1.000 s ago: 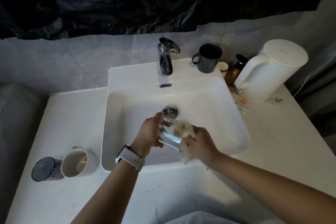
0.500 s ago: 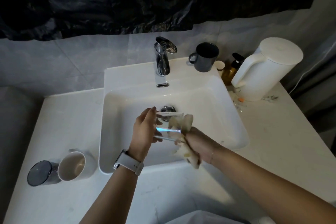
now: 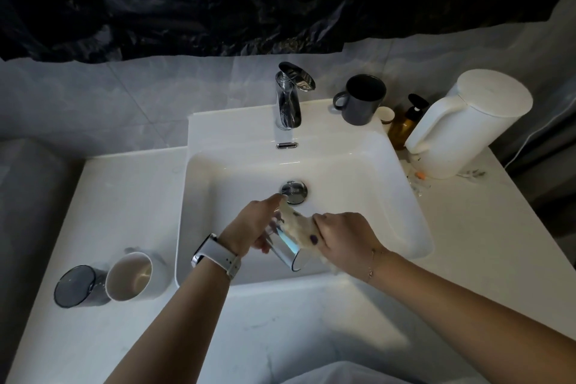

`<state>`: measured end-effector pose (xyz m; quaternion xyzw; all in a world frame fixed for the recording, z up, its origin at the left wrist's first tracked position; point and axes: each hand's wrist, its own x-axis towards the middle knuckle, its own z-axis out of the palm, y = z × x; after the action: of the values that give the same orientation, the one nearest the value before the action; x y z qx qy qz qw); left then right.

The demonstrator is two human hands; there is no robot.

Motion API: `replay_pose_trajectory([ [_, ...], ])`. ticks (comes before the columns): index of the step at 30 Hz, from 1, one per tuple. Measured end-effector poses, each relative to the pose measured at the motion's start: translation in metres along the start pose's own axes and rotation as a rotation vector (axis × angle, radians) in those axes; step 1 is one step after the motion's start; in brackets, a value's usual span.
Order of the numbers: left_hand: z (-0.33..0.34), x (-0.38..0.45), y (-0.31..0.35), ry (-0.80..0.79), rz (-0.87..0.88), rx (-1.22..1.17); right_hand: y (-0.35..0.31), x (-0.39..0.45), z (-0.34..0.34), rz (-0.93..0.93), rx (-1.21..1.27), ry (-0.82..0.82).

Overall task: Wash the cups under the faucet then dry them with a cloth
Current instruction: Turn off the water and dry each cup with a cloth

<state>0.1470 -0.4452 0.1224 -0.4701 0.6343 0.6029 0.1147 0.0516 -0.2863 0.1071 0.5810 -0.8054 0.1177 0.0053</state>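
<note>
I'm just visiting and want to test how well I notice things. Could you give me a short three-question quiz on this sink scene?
1. True or false: the left hand with the white wristwatch grips the clear drinking glass above the white ceramic sink.
2. What does the right hand press against the glass?
A. a cream cloth
B. a green sponge
C. a bar of soap
3. Fill in: left of the sink, on the counter, a white mug lies beside a dark ___ tumbler.

Key: 1 true; 2 A, the cream cloth; 3 grey.
</note>
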Motion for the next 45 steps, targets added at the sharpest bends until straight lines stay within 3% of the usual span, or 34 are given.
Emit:
replay_pose_trajectory([
  [3,-0.002,-0.005,0.000,0.007,0.142,-0.066,-0.010,-0.004,-0.001,0.259,0.305,-0.051],
  [6,0.004,-0.018,-0.011,-0.041,0.345,-0.181,-0.008,-0.002,-0.001,0.567,0.539,0.007],
  [10,0.028,-0.036,-0.040,0.011,0.640,0.017,-0.011,0.004,-0.006,0.626,0.549,-0.049],
  [12,0.032,-0.030,-0.045,0.134,0.691,0.073,-0.015,0.001,-0.007,0.588,0.501,-0.058],
  [15,0.035,-0.026,-0.039,0.448,0.697,0.155,-0.026,-0.005,-0.012,0.490,0.458,-0.081],
  [17,0.038,-0.030,-0.033,0.517,0.678,0.193,-0.029,-0.008,-0.018,0.484,0.503,-0.105],
  [19,0.037,-0.028,-0.029,0.483,0.612,0.135,-0.029,-0.014,-0.027,0.491,0.661,-0.130],
  [22,0.026,-0.020,-0.023,0.364,0.489,-0.062,-0.029,-0.025,-0.051,0.608,1.131,-0.112],
  [26,0.024,-0.027,-0.021,0.185,0.388,-0.342,0.008,-0.029,-0.054,0.935,1.550,0.303],
  [29,0.029,-0.036,-0.018,0.114,0.417,-0.447,0.023,-0.021,-0.054,0.787,1.873,0.338],
  [32,0.035,-0.040,-0.014,0.065,0.439,-0.460,0.010,-0.008,-0.050,0.670,1.961,0.245],
  [35,0.041,-0.041,-0.011,0.027,0.446,-0.454,-0.012,-0.001,-0.037,0.533,1.803,0.078],
  [37,0.039,-0.039,-0.011,0.000,0.436,-0.430,-0.015,0.005,-0.038,0.543,1.663,0.067],
  [39,0.036,-0.037,-0.010,0.014,0.446,-0.351,-0.009,0.012,-0.033,0.602,1.610,0.054],
  [41,0.034,-0.033,-0.010,0.093,0.505,-0.188,-0.001,0.019,-0.023,0.778,1.627,-0.035],
  [43,0.033,-0.027,-0.010,0.207,0.628,0.012,0.000,0.025,-0.016,0.933,1.779,-0.206],
  [45,0.032,-0.023,-0.011,0.243,0.695,0.131,-0.001,0.026,-0.011,1.011,1.938,-0.247],
])
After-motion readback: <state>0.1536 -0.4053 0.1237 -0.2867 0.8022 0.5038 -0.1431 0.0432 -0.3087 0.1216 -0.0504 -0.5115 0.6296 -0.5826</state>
